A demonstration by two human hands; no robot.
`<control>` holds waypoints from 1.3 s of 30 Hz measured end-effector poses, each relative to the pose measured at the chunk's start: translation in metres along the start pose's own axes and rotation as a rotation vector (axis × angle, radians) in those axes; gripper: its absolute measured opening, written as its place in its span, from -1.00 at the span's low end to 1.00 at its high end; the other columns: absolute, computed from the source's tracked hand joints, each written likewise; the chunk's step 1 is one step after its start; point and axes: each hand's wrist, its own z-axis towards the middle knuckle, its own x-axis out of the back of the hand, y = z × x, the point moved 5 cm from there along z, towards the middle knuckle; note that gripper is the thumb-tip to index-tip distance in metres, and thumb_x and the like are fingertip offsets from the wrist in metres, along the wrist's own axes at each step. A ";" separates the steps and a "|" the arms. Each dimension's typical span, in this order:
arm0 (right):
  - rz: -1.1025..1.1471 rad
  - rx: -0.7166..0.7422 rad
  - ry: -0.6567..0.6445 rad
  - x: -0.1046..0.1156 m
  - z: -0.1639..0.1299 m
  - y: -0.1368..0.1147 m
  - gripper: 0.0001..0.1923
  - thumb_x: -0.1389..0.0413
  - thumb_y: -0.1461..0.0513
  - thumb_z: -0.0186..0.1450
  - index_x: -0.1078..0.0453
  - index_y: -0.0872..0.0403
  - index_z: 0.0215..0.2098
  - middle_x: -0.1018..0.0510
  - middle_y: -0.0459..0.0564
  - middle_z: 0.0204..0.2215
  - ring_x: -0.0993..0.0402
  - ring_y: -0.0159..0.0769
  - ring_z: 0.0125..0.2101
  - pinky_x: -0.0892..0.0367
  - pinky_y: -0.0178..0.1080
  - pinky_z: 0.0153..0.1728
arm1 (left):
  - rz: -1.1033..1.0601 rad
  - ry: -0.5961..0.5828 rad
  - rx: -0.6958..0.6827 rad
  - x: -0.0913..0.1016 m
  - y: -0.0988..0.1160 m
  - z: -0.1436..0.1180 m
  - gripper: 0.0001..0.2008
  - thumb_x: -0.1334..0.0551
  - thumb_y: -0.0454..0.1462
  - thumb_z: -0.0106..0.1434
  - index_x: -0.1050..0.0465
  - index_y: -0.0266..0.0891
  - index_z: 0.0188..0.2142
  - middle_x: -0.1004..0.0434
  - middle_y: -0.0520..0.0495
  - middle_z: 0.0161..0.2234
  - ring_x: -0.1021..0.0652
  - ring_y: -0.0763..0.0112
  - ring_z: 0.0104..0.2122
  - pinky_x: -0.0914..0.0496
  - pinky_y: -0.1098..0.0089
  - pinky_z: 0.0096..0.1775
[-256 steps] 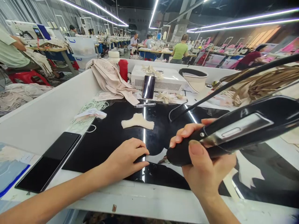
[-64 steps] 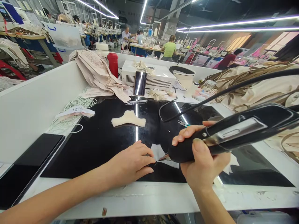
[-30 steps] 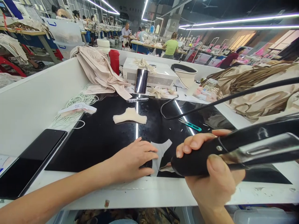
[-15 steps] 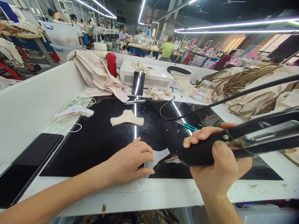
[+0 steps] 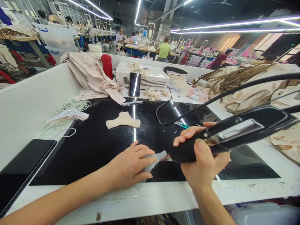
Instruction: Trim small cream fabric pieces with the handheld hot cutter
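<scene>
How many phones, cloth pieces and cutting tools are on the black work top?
Phones: 2, flat phone, standing phone
Cream cloth pieces: 2, one lying free, one under the left hand
Cutting tools: 1, black tool in the right hand
Total: 5

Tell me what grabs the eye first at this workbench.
The big black corded tool gripped in the right hand dominates the near right, its tip down by a pale fabric piece. The left hand lies flat on that piece, on the glossy black work surface. Farther back, a cream fabric cutout sits alone mid-surface, and a heap of beige straps is piled at the right.
</scene>
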 end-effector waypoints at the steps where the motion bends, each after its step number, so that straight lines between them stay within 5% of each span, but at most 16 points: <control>1: -0.004 0.001 -0.004 0.000 0.000 0.001 -0.68 -0.30 0.26 0.21 -0.39 -0.01 -0.08 -0.53 -0.17 -0.44 -0.44 -0.37 -0.53 -0.48 -0.25 -0.55 | 0.004 0.004 -0.002 0.000 0.000 0.000 -0.53 -0.27 -0.12 0.40 -0.32 -0.08 0.26 -0.42 -0.12 0.22 -0.39 0.10 0.23 -0.12 -0.15 0.33; 14: -0.075 0.042 0.105 0.014 0.014 -0.001 -0.66 -0.31 0.28 0.15 -0.39 0.03 -0.12 -0.54 -0.20 -0.48 -0.43 -0.37 -0.56 -0.45 -0.25 -0.55 | -0.028 0.013 0.014 0.001 0.000 0.000 -0.57 -0.27 -0.15 0.39 -0.37 -0.11 0.22 -0.43 -0.11 0.23 -0.39 0.09 0.24 -0.12 -0.19 0.33; 39: -0.034 0.033 0.045 0.007 0.009 -0.003 -0.69 -0.31 0.26 0.19 -0.40 0.02 -0.11 -0.53 -0.17 -0.47 -0.42 -0.34 -0.54 -0.45 -0.23 -0.56 | -0.006 -0.010 0.020 0.000 0.000 0.000 -0.57 -0.26 -0.16 0.40 -0.36 -0.10 0.22 -0.40 -0.12 0.25 -0.38 0.08 0.25 -0.12 -0.22 0.32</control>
